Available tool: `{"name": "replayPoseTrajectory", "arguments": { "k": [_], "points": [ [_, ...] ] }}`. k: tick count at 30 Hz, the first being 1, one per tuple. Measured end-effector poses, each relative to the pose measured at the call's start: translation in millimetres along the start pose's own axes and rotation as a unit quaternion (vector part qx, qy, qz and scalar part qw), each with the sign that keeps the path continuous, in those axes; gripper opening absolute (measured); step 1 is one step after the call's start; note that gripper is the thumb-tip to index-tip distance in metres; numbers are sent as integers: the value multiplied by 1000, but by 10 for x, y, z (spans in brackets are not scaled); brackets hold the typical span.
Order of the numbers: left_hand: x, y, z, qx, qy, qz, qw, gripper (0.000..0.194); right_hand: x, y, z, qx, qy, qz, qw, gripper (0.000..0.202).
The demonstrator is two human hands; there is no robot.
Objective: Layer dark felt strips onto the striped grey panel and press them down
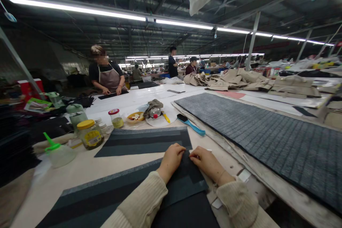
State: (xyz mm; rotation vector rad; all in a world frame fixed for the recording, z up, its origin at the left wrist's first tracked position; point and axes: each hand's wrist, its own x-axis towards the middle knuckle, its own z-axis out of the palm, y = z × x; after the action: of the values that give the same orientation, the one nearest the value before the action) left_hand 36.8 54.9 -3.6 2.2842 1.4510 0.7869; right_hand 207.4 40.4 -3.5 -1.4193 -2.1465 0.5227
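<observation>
Several dark fabric panels lie on the pale table in front of me. My left hand (171, 159) is closed, its fingertips pinching the top edge of the near dark panel (184, 181). Just right of it, my right hand (205, 160) is closed too, thumb and fingertips pressed together at the same panel's upper right corner. A small gap separates the two hands. Beyond them lies another dark panel (146, 140) with a black band along it. A blue-handled brush (193, 126) rests behind my hands.
Jars (90, 137), a squeeze bottle (57, 153) and a yellow dish (135, 117) stand at the left and back. A ribbed grey mat (256, 128) covers the right side. Across the table, a person in an apron (108, 74) handles dark fabric. Beige pieces (229, 79) are piled behind.
</observation>
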Motion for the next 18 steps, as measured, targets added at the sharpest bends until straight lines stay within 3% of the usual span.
{"name": "replayPoseTrajectory", "arguments": {
  "k": [10, 18],
  "points": [
    [-70, 33, -34, 144, -37, 107, 983, 25, 22, 95, 57, 18, 42, 31, 998, 21],
    [-85, 117, -91, 217, -69, 142, 963, 22, 32, 23, 137, 50, 71, -67, 994, 49]
  ]
}}
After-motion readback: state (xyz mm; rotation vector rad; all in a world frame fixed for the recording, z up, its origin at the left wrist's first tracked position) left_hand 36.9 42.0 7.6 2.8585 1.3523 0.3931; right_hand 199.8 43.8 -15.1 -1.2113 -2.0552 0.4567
